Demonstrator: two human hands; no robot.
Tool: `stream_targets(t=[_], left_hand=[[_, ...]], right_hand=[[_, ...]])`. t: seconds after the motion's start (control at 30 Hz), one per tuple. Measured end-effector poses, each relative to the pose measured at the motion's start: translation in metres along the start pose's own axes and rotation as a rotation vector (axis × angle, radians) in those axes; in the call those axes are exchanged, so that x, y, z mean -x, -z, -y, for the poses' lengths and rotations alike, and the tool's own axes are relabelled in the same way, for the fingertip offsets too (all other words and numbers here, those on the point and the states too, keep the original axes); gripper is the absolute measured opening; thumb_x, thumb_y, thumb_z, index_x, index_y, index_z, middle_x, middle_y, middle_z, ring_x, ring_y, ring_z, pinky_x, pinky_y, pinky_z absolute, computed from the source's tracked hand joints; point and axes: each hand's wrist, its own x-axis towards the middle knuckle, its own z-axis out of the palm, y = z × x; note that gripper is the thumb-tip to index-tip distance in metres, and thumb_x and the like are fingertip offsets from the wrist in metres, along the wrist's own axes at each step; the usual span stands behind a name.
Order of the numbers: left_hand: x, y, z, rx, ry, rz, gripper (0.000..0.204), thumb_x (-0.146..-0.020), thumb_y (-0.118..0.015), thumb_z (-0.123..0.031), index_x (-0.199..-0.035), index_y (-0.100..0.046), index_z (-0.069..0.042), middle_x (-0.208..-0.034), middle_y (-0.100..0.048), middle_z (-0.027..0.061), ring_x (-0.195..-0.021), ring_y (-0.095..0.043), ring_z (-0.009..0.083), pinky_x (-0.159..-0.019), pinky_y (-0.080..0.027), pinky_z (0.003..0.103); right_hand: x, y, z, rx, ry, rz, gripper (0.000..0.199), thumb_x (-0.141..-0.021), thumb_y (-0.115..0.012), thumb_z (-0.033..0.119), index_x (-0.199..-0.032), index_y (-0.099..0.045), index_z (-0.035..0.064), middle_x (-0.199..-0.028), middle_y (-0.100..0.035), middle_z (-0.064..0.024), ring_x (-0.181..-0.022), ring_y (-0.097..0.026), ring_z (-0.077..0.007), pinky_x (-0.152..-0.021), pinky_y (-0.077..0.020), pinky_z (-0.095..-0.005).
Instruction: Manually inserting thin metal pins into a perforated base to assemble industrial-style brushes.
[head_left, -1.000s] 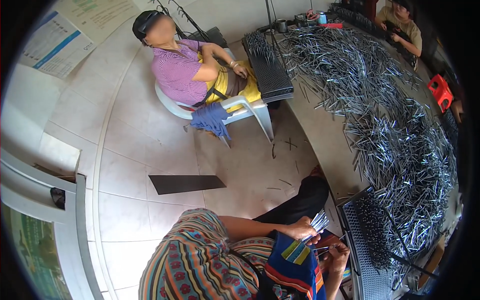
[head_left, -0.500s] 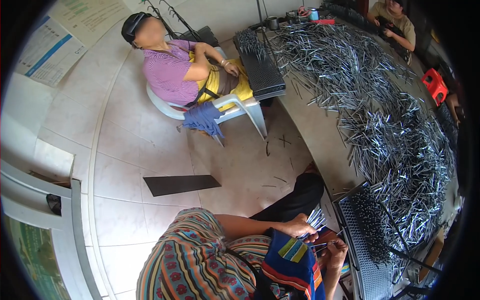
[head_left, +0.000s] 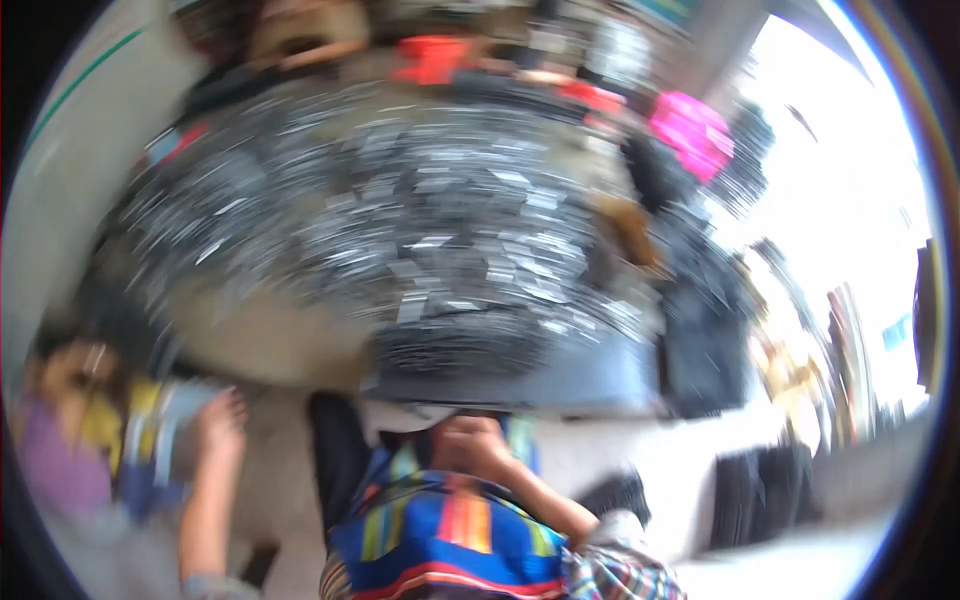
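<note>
The whole picture is smeared by motion. My left hand is raised away to the left, the arm held out from my body. Beside its fingers shows a pale grey-blue patch; I cannot tell whether that is rods in the hand or the chair behind. My right hand is in front of my lap, just below the edge of the dark tray, with its fingers curled in. What it holds, if anything, is not visible. A striped blue cloth covers my lap. Dark rod ends fill part of the perforated tray.
Loose shiny metal rods are heaped across the table. Another person sits at the left, and a person is across the table. A red stool and a bright pink object lie beyond.
My view has swung right, to face the table and tray. My left hand, earlier holding a bundle of metal rods near my right hand, is now out to the left.
</note>
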Motion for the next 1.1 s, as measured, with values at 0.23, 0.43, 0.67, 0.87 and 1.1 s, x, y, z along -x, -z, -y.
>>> stream_targets(t=[0.23, 0.43, 0.67, 0.87, 1.1], left_hand=[[-0.108, 0.042, -0.133, -0.525, -0.344, -0.533, 0.034, -0.089, -0.051, -0.024, -0.103, -0.067, 0.004, -0.095, -0.068, 0.0151, -0.075, -0.062, 0.0206, -0.062, -0.051, 0.036], [-0.041, 0.023, -0.175, -0.822, -0.436, -0.866, 0.045, -0.097, -0.027, -0.023, -0.136, -0.039, -0.005, -0.131, -0.048, 0.0172, -0.116, -0.046, 0.0294, -0.100, -0.030, 0.041], [-0.073, 0.066, -0.159, -1.158, -0.653, -0.645, 0.069, -0.094, -0.032, -0.039, -0.146, -0.017, 0.004, -0.147, -0.027, 0.0254, -0.132, -0.029, 0.0345, -0.108, -0.025, 0.040], [-0.118, 0.003, -0.133, -1.031, -0.490, -0.384, 0.055, -0.093, -0.036, -0.033, -0.133, -0.031, 0.004, -0.132, -0.038, 0.0222, -0.120, -0.039, 0.0312, -0.098, -0.033, 0.040], [-0.161, -0.088, -0.067, -0.848, -0.268, -0.085, 0.040, -0.092, -0.041, -0.025, -0.118, -0.047, 0.005, -0.115, -0.052, 0.0184, -0.105, -0.051, 0.0275, -0.086, -0.042, 0.040]], right_hand=[[0.049, 0.026, -0.041, -0.220, 0.032, -0.403, 0.017, -0.082, -0.066, 0.015, -0.079, -0.064, -0.0016, -0.066, -0.060, -0.0027, -0.068, -0.054, -0.0091, -0.061, -0.0454, -0.0292], [0.064, 0.035, -0.089, -0.336, 0.033, -0.539, 0.012, -0.087, -0.064, 0.014, -0.080, -0.062, 0.0041, -0.060, -0.053, 0.0005, -0.052, -0.050, -0.0094, -0.047, -0.0401, -0.0272], [0.057, 0.033, -0.101, -0.604, -0.062, -0.502, 0.010, -0.083, -0.065, 0.012, -0.080, -0.062, 0.0027, -0.062, -0.052, -0.0017, -0.054, -0.050, -0.0113, -0.047, -0.0384, -0.0276], [0.060, 0.038, -0.097, -0.791, -0.095, -0.459, 0.010, -0.086, -0.062, 0.008, -0.077, -0.059, 0.0035, -0.062, -0.051, -0.0028, -0.054, -0.051, -0.0134, -0.047, -0.0404, -0.0285], [0.048, 0.049, -0.114, -0.747, -0.104, -0.512, 0.012, -0.086, -0.063, 0.010, -0.076, -0.059, 0.0041, -0.059, -0.050, -0.0028, -0.049, -0.050, -0.0129, -0.043, -0.0386, -0.0284]])
